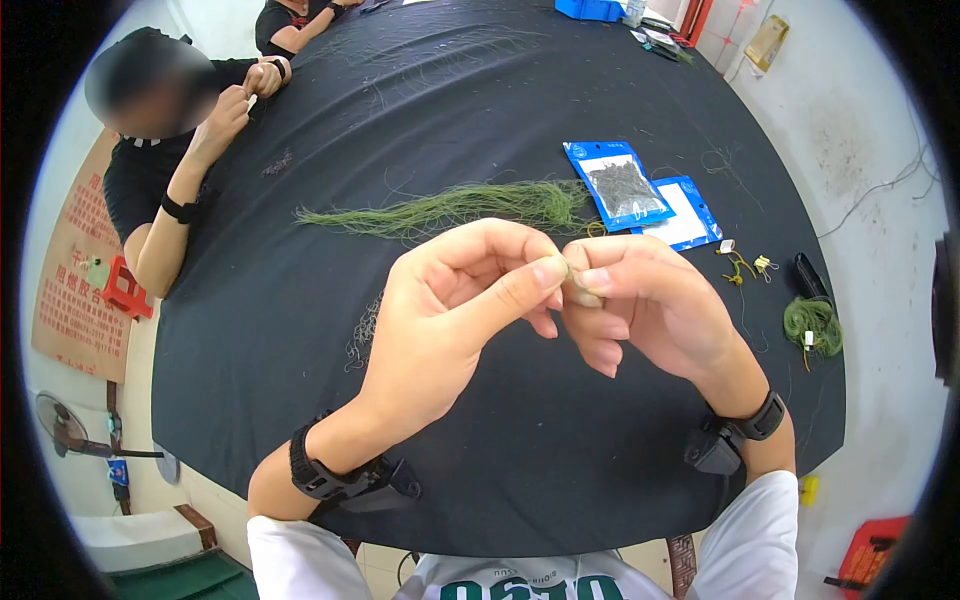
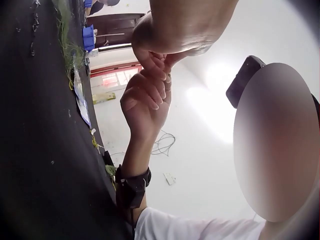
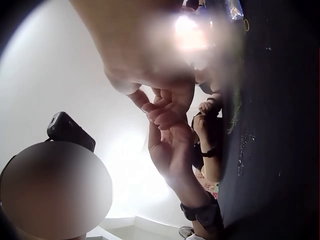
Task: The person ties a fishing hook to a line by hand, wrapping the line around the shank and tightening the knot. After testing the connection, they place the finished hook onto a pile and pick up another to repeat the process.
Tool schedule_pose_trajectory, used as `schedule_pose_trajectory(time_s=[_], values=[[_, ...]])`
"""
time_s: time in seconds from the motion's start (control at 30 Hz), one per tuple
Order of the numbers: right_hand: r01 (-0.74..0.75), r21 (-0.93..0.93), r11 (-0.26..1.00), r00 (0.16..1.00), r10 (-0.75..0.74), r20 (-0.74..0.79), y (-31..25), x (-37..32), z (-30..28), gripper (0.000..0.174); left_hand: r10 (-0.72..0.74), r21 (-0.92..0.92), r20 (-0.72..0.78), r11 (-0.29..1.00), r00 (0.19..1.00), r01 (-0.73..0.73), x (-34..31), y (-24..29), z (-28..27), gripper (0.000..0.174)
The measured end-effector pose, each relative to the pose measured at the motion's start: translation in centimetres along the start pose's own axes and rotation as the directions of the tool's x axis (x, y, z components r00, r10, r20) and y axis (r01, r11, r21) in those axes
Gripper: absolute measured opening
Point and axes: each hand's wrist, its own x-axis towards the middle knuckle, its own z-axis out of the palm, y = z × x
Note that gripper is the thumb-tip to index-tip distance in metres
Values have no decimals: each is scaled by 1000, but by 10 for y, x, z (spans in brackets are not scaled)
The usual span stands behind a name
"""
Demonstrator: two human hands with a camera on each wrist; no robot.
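Both hands are raised over the black table, fingertips meeting in front of the body. My left hand point(image 1: 440, 320) pinches with thumb and index finger, and the other fingers curl loosely. Opposite it, my right hand point(image 1: 665, 310) pinches at the same spot with thumb and bent index finger. Between the fingertips shows a tiny olive-grey piece point(image 1: 571, 275), mostly hidden; I cannot tell what it is. Behind the hands lies a long bundle of green netting point(image 1: 450, 208). A loose heap of small metal-looking pieces point(image 1: 362, 330) sits beside the left hand.
Two blue-edged packets point(image 1: 620, 187) point(image 1: 690, 215) overlap beyond the right hand, the upper holding dark bits. Small yellow tagged pieces point(image 1: 738, 268) and a green thread coil point(image 1: 812, 328) lie at the right edge. Another person point(image 1: 215, 130) works across the black tablecloth point(image 1: 560, 450).
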Motion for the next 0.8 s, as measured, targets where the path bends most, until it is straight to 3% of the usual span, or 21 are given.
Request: schedule_pose_trajectory(time_s=[0.03, 0.13, 0.27, 0.57, 0.67, 0.8], values=[[-2, 20, 1000, 1000, 2, 3, 0, -1, 1, 19, 11, 19, 5, 1000, 1000, -12, 1, 0, -1, 13], [207, -83, 975, 960, -218, -175, 7, -1, 11, 15, 37, 45, -60, 998, 998, -35, 2, 3, -3, 13], [370, -112, 922, 901, -385, -200, 14, 3, 11, 15, 20, -57, -46, 998, 999, -23, 3, -3, -5, 16], [466, -290, 836, 849, -515, -119, 16, 12, 9, 12, -26, -160, -56, 987, 998, 17, 2, -4, -6, 17], [487, -449, 750, 835, -550, -13, 12, 13, 3, 9, -57, -160, -59, 986, 997, 47, 3, -5, -7, 17], [451, -741, 498, 796, -600, 81, 4, 9, 7, 4, -30, -60, -78, 998, 997, 25, 2, 1, -2, 16]])
